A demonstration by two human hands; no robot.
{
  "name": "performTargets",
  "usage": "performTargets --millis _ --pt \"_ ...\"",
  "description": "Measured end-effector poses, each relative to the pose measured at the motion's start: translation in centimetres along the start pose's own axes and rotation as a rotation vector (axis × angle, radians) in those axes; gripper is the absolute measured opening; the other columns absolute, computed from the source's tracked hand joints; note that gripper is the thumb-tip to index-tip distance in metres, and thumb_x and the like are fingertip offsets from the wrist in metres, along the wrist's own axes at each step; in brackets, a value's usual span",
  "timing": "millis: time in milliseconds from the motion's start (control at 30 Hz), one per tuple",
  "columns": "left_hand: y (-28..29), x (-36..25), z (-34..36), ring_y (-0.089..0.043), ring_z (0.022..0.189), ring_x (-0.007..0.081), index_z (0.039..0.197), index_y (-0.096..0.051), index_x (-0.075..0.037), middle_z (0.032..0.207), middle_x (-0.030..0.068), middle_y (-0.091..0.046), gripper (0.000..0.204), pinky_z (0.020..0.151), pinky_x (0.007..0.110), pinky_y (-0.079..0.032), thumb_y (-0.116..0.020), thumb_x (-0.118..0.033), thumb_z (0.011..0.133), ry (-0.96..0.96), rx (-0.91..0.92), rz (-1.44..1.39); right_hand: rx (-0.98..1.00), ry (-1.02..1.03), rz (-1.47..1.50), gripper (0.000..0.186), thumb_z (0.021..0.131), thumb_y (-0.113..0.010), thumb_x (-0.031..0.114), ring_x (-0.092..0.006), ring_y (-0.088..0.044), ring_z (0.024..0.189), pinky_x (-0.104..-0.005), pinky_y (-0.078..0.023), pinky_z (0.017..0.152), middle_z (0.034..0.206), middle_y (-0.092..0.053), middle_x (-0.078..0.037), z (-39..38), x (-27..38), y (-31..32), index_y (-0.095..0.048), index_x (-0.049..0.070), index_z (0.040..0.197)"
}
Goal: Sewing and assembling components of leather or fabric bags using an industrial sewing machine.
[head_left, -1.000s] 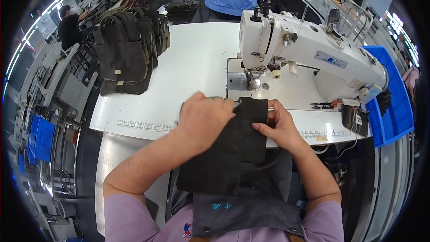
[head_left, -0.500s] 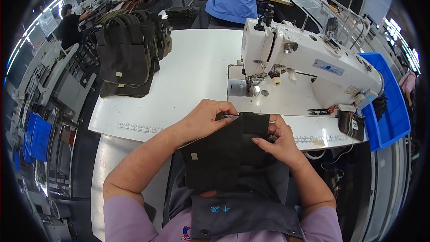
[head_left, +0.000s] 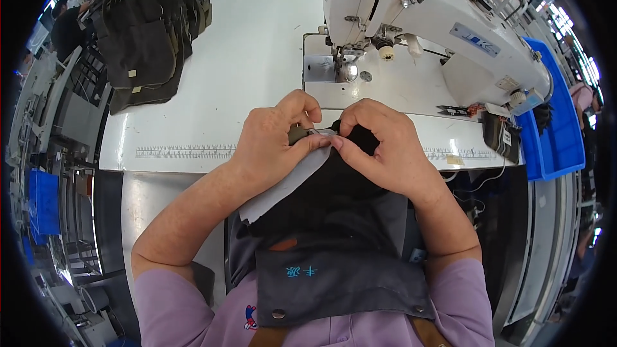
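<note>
white tabletop [head_left: 244, 58] brightly lit; strip lights [head_left: 565, 22] glare; edges curve into black.

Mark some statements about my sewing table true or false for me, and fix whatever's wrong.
1. The left hand and the right hand both pinch the dark cloth. True.
2. The blue bin is to the right of the white sewing machine. True.
3. The dark cloth is under the sewing machine's needle. False: it is held on the person's side of the machine, clear of the needle.
4. The stack of dark pieces lies toward the left end of the table. True.
5. The hands are spread wide apart. False: their fingertips nearly meet.
6. The blue bin sits beside the stack. False: the sewing machine stands between them.
</note>
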State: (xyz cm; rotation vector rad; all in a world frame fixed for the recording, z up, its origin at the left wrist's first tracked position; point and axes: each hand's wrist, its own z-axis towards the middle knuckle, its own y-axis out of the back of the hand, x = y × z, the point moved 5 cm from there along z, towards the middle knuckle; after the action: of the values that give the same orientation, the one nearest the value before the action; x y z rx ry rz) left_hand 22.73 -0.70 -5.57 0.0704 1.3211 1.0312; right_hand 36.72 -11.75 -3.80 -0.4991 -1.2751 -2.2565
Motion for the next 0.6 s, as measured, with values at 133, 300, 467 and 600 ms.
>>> performTargets --millis 133,300,467,600 --pt "-0.1 -0.1 -0.6 -0.068 0.074 0.0269 0.103 -0.052 -0.008 0.085 0.0068 -0.064 0.038 0.064 0.037 -0.052 -0.082 -0.012 0.079 -0.077 -0.019 0.048 0.045 -0.071 0.045 0.022 0.083 -0.074 0.027 -0.0301 -0.063 0.067 -0.0411 -0.049 0.062 0.079 -0.063 -0.007 0.2 0.5 -0.3 -0.063 0.008 0.080" --pt "-0.4 -0.3 -1.3 -0.067 0.075 0.0279 0.104 -0.049 -0.008 0.086 0.0067 -0.063 0.044 0.066 0.038 -0.053 -0.083 -0.009 0.076 -0.121 0.006 0.088 0.178 -0.087 -0.105 0.019 0.079 -0.076 0.017 -0.0254 -0.062 0.067 -0.0340 -0.048 0.061 0.078 -0.064 -0.009 0.3 1.0 -0.9 -0.063 0.003 0.080" --pt "0.3 0.0 -1.9 -0.067 0.081 0.0268 0.100 -0.060 -0.010 0.091 0.0062 -0.065 0.033 0.069 0.035 -0.053 -0.082 -0.009 0.075 -0.223 0.063 0.081 0.207 -0.119 0.080 0.014 0.078 -0.074 0.018 -0.0288 -0.063 0.068 -0.0389 -0.050 0.060 0.079 -0.064 -0.007 -0.6 0.1 -1.4 -0.067 0.007 0.083" --pt "0.8 0.1 -2.4 -0.068 0.081 0.0248 0.090 -0.066 -0.009 0.092 0.0053 -0.066 0.024 0.069 0.034 -0.053 -0.083 -0.009 0.073 -0.236 -0.012 0.058 0.199 -0.095 0.120 0.011 0.079 -0.073 0.012 -0.0281 -0.064 0.069 -0.0371 -0.050 0.061 0.080 -0.064 -0.007 -0.6 0.3 -1.9 -0.066 0.005 0.084"
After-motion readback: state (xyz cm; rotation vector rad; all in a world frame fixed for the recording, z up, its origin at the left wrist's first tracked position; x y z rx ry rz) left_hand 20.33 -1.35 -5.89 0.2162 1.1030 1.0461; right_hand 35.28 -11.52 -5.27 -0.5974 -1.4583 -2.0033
